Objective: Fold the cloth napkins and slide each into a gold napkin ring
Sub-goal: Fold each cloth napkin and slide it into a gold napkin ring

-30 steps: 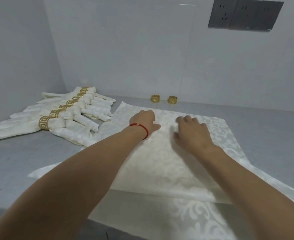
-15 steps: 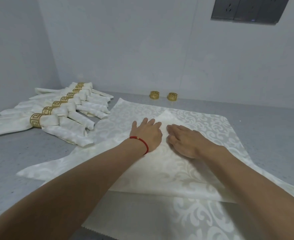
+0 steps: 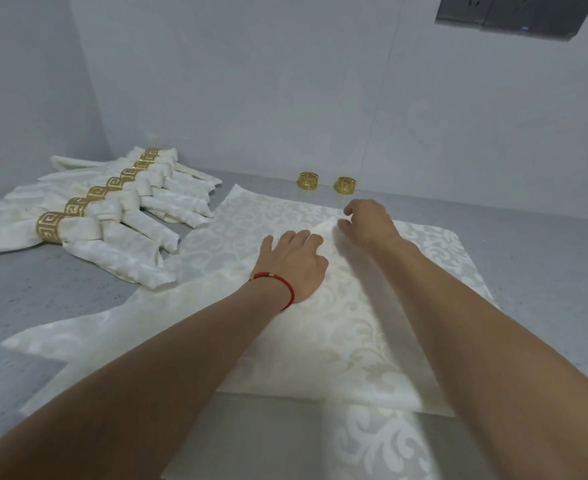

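The left hand (image 3: 294, 263) presses flat, fingers straight, on the folded napkin (image 3: 337, 334). Just beyond its fingertips, the right hand (image 3: 368, 221) curls its fingers at the folded corner, seemingly pinching it. Past that hand, well apart, stand two gold rings (image 3: 326, 181); far left lie the finished napkins (image 3: 112, 223).

Both forearms are bare, with no sleeves in view. A thin red cord bracelet (image 3: 278, 280) with a small gold bead circles the left wrist, centre frame.
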`<state>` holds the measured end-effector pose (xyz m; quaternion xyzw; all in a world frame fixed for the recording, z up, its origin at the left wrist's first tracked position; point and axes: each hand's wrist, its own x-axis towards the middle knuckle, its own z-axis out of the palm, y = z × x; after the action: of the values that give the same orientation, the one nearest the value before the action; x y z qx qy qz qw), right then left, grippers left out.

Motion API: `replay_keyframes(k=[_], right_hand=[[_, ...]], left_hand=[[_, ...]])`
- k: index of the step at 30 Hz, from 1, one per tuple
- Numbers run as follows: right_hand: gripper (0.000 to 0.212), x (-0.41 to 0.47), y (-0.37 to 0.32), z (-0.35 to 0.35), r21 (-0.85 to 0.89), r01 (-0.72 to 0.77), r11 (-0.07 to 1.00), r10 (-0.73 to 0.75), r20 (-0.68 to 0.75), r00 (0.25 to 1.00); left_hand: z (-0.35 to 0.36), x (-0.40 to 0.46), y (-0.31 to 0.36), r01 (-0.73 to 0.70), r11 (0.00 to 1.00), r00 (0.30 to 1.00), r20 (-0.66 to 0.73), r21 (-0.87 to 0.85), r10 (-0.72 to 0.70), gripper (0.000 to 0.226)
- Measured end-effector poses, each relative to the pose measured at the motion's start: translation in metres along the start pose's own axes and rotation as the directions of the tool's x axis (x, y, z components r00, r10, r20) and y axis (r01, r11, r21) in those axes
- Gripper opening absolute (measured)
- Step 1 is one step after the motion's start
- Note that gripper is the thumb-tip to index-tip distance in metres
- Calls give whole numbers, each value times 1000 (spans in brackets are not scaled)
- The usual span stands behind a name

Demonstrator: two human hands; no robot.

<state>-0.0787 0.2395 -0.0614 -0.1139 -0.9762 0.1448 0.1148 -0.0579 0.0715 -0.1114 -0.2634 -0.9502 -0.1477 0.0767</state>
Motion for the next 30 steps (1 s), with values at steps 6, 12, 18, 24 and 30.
replay_keyframes(k=[6, 12, 18, 24, 30], right_hand=[[13, 25, -9, 18, 54, -46, 997, 41, 95, 995], [17, 10, -10, 7, 248, 30, 968, -12, -71, 997], [28, -10, 6, 13, 166, 142, 976, -134, -57, 989], [35, -15, 18, 21, 157, 257, 954, -236, -138, 962], [47, -14, 29, 19, 275, 214, 937, -174, -162, 971]], left_hand=[[0, 0, -2, 9, 1000, 1000, -5, -19, -9, 48], [-3, 0, -1, 27, 997, 999, 21, -74, -25, 47], [-29, 10, 3, 81, 996, 986, 147, -28, -76, 42], [-38, 51, 18, 106, 981, 994, -33, 161, -102, 14], [-13, 77, 14, 142, 982, 985, -121, 122, -127, 17]])
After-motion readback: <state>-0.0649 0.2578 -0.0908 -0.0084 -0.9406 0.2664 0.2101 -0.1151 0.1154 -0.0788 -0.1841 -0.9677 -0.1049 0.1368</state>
